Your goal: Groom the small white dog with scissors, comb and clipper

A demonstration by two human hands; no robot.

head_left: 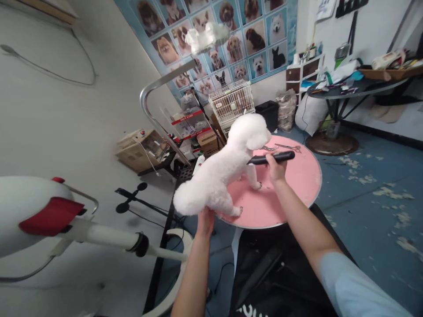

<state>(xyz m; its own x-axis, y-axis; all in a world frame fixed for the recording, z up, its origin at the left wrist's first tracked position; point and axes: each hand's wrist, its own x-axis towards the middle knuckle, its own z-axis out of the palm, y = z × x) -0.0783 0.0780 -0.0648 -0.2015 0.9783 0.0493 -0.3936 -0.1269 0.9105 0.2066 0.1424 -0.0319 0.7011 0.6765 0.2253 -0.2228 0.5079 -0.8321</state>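
A fluffy white dog point(214, 174) stands on a round pink table point(294, 193), its head toward the back and its rear toward me. In my right hand point(276, 167) is a black hair clipper point(282, 156), its tip against the dog's chest and shoulder. My left hand point(206, 220) is under the dog's rear end, touching it; the fingers are hidden by the fur. Beyond the clipper, a pair of scissors point(295, 149) lies on the table, with another metal tool point(270, 148) partly behind the dog's head.
A bent metal grooming arm point(155, 115) rises at the table's far left. The white dryer point(33, 211) on its stand fills the left side. A wire cage point(231, 103) is behind the dog. A second round table point(357, 90) holds clutter, and hair clumps point(391, 192) lie on the floor.
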